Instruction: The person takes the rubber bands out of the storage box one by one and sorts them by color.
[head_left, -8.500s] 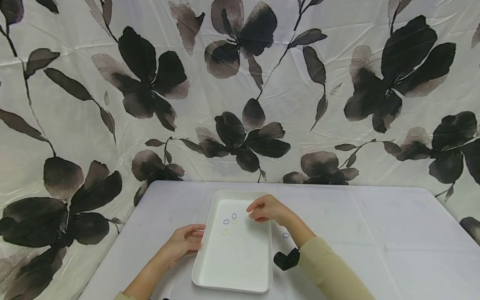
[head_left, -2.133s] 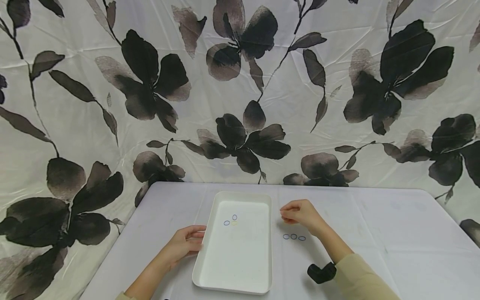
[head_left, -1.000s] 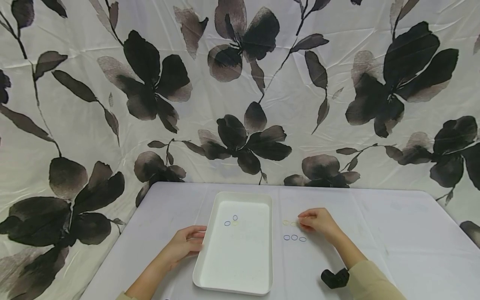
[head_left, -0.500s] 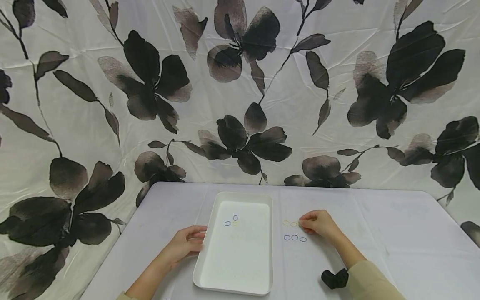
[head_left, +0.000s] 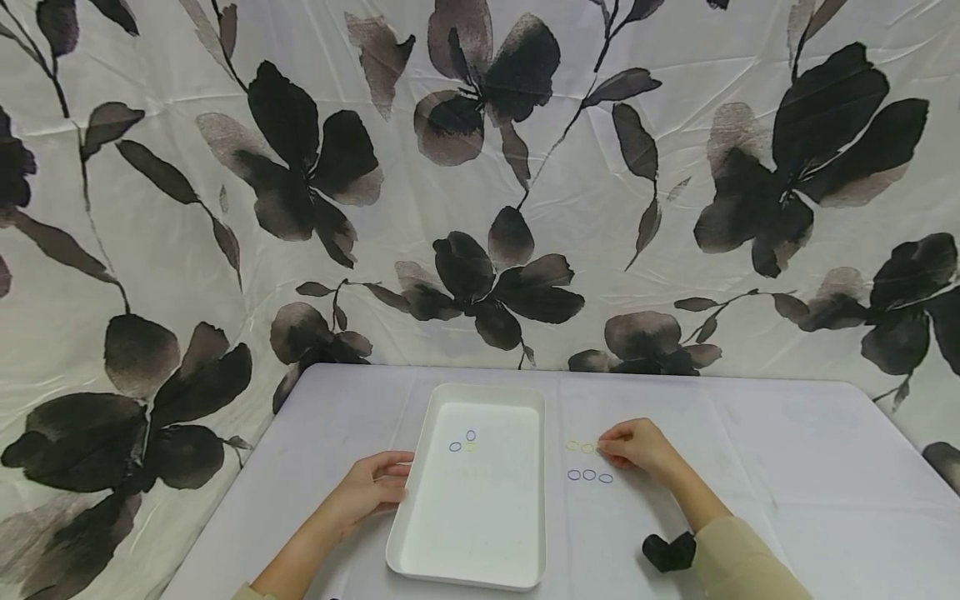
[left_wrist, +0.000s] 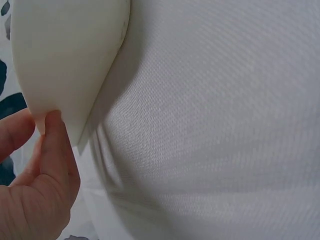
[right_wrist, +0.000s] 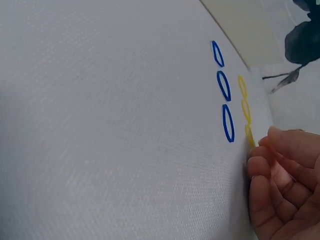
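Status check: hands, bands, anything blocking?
Left hand grips white plastic tray edge. Right hand fingers at third small yellow rubber band, above three small blue rubber bands. Nothing blocking.

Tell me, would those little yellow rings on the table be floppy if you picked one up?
Probably floppy: the yellow rings are very thin loops lying flat. Likely very light too, since the right hand nudges them with just fingertips.

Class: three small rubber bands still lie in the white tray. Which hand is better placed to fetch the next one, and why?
Probably the right hand: its fingertips only rest at the yellow bands on the table, while the left hand grips the tray rim.
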